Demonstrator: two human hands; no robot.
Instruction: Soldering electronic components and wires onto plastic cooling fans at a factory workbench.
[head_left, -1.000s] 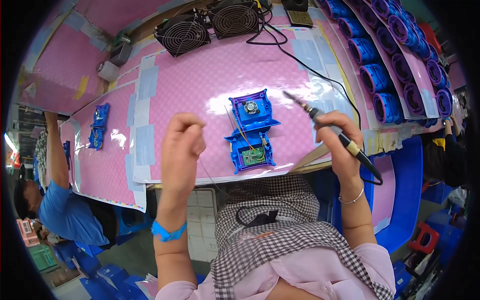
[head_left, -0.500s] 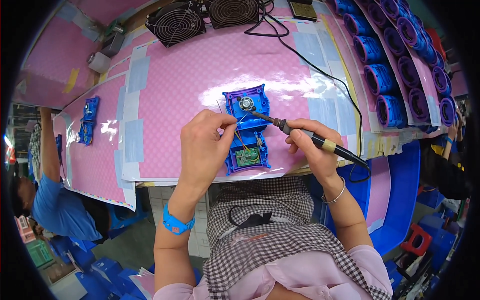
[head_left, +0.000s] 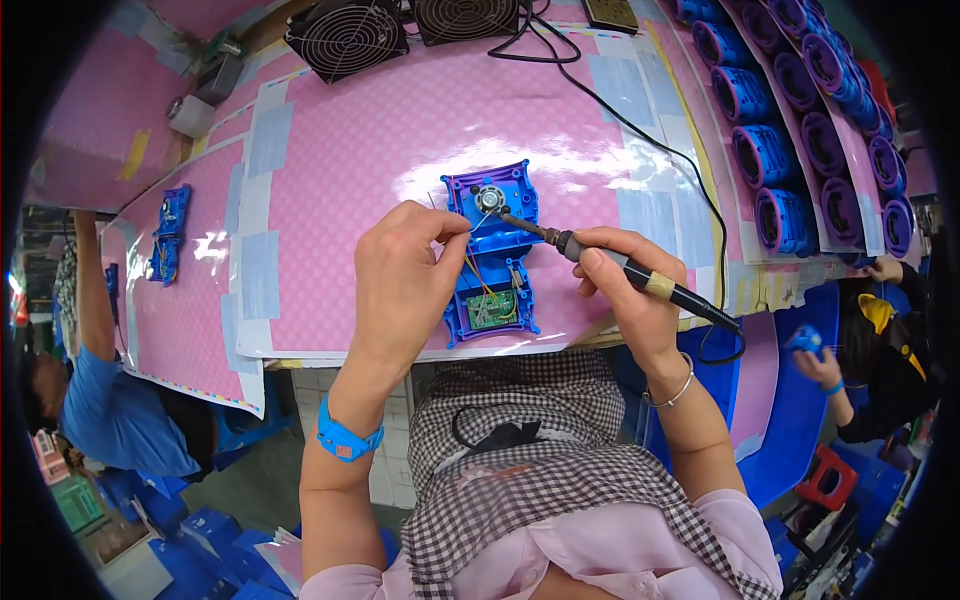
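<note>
A blue plastic housing in two joined halves lies open on the pink work surface, its upper half point(head_left: 518, 187) holding a small round speaker point(head_left: 490, 200). In the lower half sits a green circuit board point(head_left: 492, 311) with several thin coloured wires. My left hand point(head_left: 405, 275) is closed in a pinch on a thin wire point(head_left: 480, 222) beside the speaker. My right hand point(head_left: 640, 290) grips a soldering iron point(head_left: 660, 286) like a pen. Its tip is at the speaker's lower edge; whether it touches is too small to tell.
Two black fans point(head_left: 347, 38) stand at the back, with a black cable point(head_left: 640, 135) running toward the right. Rows of blue and purple housings point(head_left: 765, 158) fill the right side. Another open housing point(head_left: 170, 235) lies left. Co-workers sit on both sides; a blue bin point(head_left: 800, 400) is right below.
My hands keep nearly the same pose, the iron's tip staying by the speaker. At the right, a co-worker has come further into view, holding a blue part.
</note>
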